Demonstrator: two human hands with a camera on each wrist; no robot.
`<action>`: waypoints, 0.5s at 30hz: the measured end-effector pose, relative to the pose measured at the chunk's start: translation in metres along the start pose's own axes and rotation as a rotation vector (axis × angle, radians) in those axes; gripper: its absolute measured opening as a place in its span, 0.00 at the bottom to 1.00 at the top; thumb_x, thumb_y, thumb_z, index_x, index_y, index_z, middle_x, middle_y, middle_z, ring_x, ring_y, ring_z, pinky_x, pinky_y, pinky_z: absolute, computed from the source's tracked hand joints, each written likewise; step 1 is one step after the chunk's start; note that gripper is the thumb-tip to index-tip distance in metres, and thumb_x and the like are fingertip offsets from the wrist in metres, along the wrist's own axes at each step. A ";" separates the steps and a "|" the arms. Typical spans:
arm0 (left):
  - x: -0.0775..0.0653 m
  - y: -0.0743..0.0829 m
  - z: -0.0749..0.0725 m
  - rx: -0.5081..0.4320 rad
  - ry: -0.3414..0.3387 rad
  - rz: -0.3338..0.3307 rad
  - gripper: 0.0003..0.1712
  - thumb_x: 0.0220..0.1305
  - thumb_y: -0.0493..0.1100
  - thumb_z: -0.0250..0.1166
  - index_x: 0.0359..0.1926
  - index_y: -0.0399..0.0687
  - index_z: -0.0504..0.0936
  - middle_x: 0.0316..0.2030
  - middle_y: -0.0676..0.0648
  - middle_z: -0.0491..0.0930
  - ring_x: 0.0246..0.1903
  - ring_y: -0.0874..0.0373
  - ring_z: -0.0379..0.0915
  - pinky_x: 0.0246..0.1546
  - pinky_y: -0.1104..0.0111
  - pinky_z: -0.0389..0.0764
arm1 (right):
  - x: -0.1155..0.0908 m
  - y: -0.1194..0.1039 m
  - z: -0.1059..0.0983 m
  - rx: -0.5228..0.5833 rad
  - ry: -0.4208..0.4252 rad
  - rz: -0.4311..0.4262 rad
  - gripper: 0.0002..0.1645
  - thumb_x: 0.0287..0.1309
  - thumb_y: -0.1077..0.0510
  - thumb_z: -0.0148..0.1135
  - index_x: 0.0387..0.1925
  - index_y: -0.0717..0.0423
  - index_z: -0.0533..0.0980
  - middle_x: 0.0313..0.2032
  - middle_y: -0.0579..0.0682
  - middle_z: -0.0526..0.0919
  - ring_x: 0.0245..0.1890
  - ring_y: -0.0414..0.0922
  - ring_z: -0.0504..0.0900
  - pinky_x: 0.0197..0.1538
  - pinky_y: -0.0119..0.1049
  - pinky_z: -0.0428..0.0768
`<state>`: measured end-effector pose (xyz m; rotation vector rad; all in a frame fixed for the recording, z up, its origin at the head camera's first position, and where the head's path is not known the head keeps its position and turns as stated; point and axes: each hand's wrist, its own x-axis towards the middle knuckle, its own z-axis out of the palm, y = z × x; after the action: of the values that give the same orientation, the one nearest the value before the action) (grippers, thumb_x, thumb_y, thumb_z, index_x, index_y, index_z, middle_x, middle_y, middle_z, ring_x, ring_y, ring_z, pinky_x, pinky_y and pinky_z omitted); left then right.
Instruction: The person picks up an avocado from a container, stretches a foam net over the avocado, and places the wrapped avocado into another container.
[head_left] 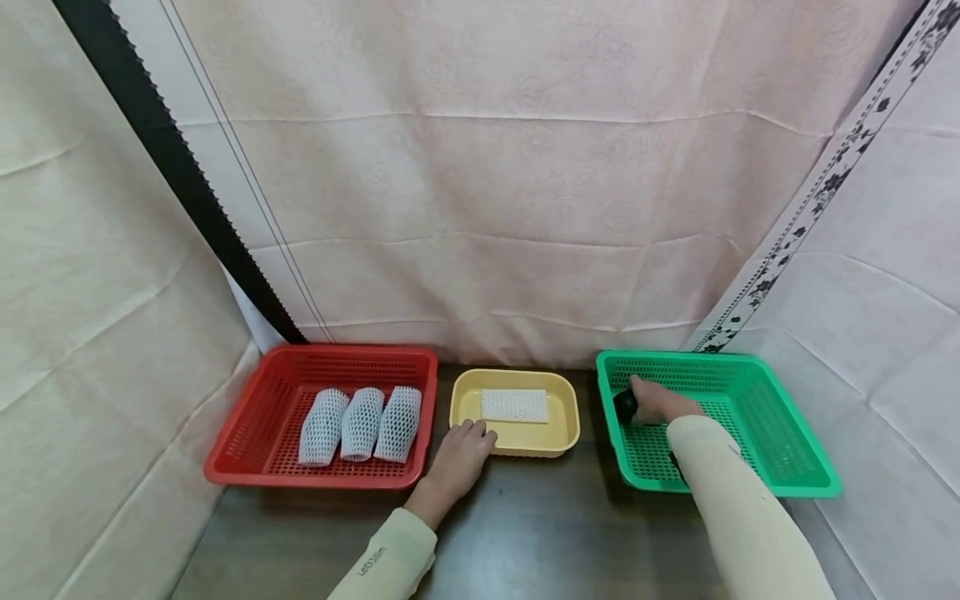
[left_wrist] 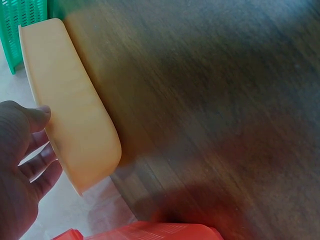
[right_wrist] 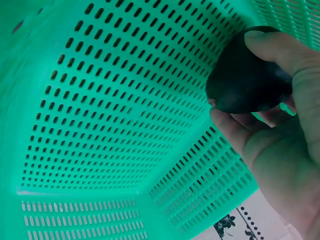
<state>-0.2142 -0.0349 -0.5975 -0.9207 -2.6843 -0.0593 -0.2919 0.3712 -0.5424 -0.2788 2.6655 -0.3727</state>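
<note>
My right hand point(head_left: 660, 404) reaches into the green basket point(head_left: 798, 454) and grips a dark, smooth, rounded fruit point(right_wrist: 245, 75) near the basket's left wall. In the right wrist view the thumb lies on top of the fruit and the fingers curl underneath. With thumb outside and fingers over the rim, my left hand point(head_left: 461, 458) holds the front left edge of the yellow tray point(head_left: 566, 425). Inside that tray lies a flat white foam net sleeve point(head_left: 514, 406).
To the left, a red basket point(head_left: 251, 454) contains three plump white foam net sleeves point(head_left: 362, 423) side by side. All the containers stand on a dark wooden table point(head_left: 540, 533). Pale cloth point(head_left: 480, 183) hangs behind and along both sides.
</note>
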 end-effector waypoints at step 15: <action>-0.001 0.000 -0.003 0.013 -0.001 -0.005 0.09 0.68 0.38 0.69 0.48 0.51 0.87 0.41 0.47 0.84 0.39 0.54 0.78 0.39 0.64 0.83 | -0.014 0.009 -0.015 0.072 0.148 -0.154 0.38 0.52 0.60 0.75 0.62 0.69 0.69 0.57 0.69 0.78 0.56 0.65 0.78 0.57 0.62 0.76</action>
<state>-0.2129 -0.0354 -0.5952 -0.9108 -2.6844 -0.0423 -0.2875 0.3867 -0.5272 -0.4525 2.7756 -0.5565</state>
